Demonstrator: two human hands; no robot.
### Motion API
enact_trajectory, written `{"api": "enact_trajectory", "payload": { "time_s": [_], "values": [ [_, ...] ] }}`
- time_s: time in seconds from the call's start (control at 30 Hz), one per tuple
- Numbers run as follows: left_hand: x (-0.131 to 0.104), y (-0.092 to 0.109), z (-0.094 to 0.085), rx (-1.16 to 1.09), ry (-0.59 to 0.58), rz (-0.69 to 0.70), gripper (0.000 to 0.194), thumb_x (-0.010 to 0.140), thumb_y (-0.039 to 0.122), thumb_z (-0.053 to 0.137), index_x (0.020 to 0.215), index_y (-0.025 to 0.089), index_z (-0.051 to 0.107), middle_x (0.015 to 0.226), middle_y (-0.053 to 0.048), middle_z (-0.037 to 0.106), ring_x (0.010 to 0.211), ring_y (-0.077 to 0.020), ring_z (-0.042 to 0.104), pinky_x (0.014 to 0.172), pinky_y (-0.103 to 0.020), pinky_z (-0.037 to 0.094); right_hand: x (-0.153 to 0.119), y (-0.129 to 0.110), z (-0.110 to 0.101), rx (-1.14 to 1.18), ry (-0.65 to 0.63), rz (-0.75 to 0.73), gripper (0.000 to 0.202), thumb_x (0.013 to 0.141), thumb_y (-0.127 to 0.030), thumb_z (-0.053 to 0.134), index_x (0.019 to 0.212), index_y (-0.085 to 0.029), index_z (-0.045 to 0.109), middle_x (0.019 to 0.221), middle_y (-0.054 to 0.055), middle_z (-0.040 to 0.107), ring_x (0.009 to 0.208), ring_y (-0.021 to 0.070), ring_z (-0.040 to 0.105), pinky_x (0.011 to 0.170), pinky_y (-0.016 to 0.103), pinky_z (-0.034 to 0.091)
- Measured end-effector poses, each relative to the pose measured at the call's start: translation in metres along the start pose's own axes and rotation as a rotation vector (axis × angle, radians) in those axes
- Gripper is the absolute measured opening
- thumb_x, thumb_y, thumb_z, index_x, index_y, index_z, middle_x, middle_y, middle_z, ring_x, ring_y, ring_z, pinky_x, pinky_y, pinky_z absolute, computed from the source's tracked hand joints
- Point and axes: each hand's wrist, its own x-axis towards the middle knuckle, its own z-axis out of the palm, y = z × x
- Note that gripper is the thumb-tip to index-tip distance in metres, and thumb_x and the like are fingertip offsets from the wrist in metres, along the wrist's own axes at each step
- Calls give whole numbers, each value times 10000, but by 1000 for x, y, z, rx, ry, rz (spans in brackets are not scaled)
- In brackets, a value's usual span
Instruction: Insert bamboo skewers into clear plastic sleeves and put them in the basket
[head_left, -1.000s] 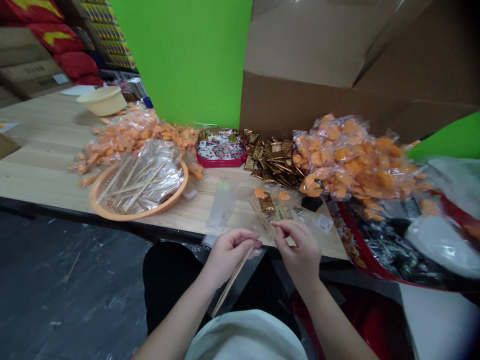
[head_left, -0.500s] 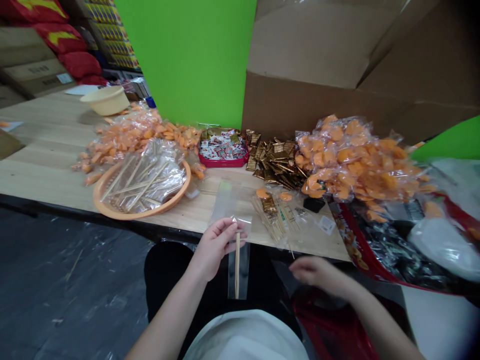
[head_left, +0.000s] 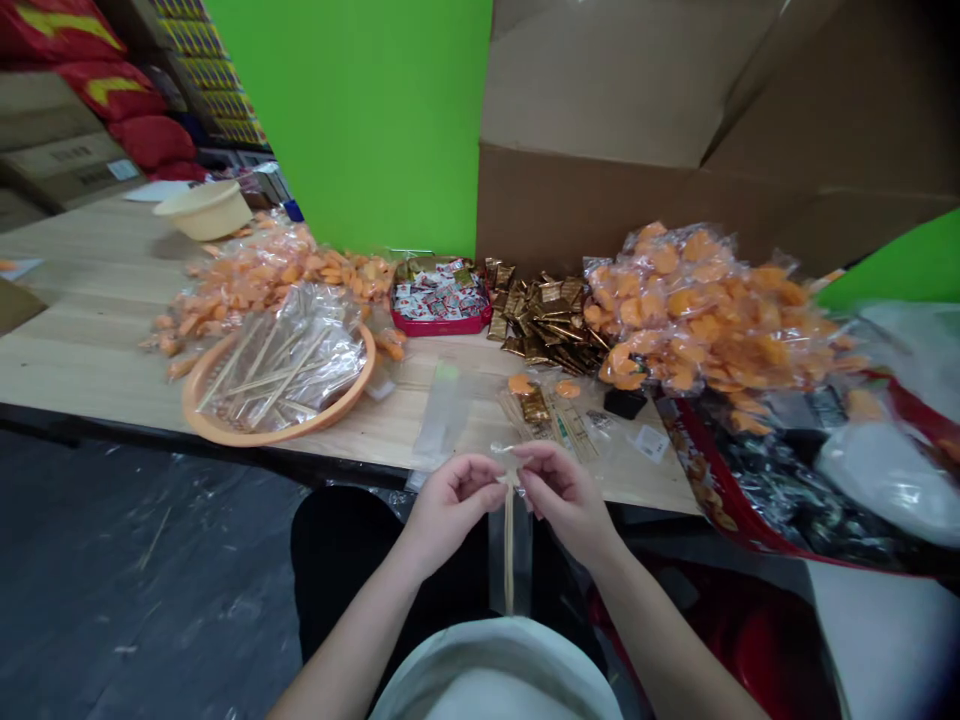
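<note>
Between my two hands hangs a clear plastic bag (head_left: 497, 575) with thin wooden sticks (head_left: 509, 550) inside, its top end at my fingertips. My left hand (head_left: 459, 505) pinches the bag's upper left side. On the upper right side, my right hand (head_left: 566, 495) has its thumb and fingers closed on the same bag. The bag's lower end dangles over my lap, above a white rounded thing (head_left: 499, 650). Just beyond my hands, flat clear bags (head_left: 441, 410) and more loose sticks (head_left: 574, 425) lie on the table.
An orange basket (head_left: 196, 415) of bagged sticks stands at the left. Behind are a red tray (head_left: 442, 326) of small sachets, gold packets (head_left: 551, 320) and heaped orange pieces in plastic (head_left: 697, 300). A large red bag (head_left: 712, 490) lies at the right edge, and a cardboard box (head_left: 585, 200) stands behind.
My right hand has come in from the right and taken hold of the bag's top beside my left hand. The bag has shifted slightly right and down.
</note>
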Motion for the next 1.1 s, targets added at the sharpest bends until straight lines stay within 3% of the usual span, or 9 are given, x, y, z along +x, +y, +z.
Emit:
{"api": "enact_trajectory", "payload": {
  "time_s": [0.17,0.27,0.4,0.53,0.7,0.8,0.87,0.97,1.1],
  "values": [
    [2,-4,-6,-46,71,-57,195,701,264,697,811,144,589,686,31,596,628,-83,593,615,-205,516,-4,-2,-9,-258,-93,-249,269,844,-135,463,943,-257,682,726,6,484,636,109,499,559,238,409],
    [5,-5,-10,-125,41,-132,218,732,281,671,890,155,588,754,7,632,654,-100,629,661,-242,532,-4,-7,-11,-417,-101,-342,306,845,-113,455,979,-272,680,754,16,502,682,121,511,603,255,418],
    [6,-1,-15,-193,-69,-213,303,808,369,575,1002,138,589,850,-72,678,746,-154,670,725,-279,527,-5,-7,-11,-546,-88,-398,342,843,-99,451,1045,-286,653,775,16,508,696,120,514,608,249,423],
    [4,-2,-14,-141,-92,-168,342,728,309,681,1012,137,600,891,-79,692,785,-175,672,750,-295,520,-9,-4,-12,-603,-78,-393,366,832,-86,445,1057,-293,645,783,18,502,710,126,514,611,252,427],
    [5,-5,-10,-87,-12,-119,438,688,282,712,1081,136,583,853,-64,696,791,-181,667,745,-303,515,-12,-1,-20,-336,-49,-144,416,845,-193,424,1250,-270,484,884,43,538,772,152,531,652,284,461],
    [8,-4,-9,-45,23,-95,509,687,291,707,1141,138,538,804,-46,682,777,-177,660,743,-306,511,-7,3,-19,-43,13,134,361,854,-333,409,1190,-220,481,810,30,551,661,141,543,479,227,443],
    [9,-7,-10,-4,37,-62,521,700,301,693,1162,140,512,778,-32,662,751,-160,647,734,-300,507,-3,6,-12,-49,2,263,276,823,-390,475,997,-193,558,690,-1,534,548,115,514,389,186,385],
    [6,-23,-12,19,11,-32,568,734,316,654,1240,189,427,811,-14,628,767,-144,627,747,-300,499,-1,10,3,-129,59,312,255,777,-434,548,795,-180,558,560,-39,490,455,90,468,354,171,355],
    [-11,-48,-30,194,-134,-219,426,759,379,591,1122,169,516,761,-18,609,652,-138,607,628,-281,496,-2,28,-1,-179,117,334,288,796,-455,491,817,-183,581,591,-18,558,491,112,526,393,197,399]
  ]
}}
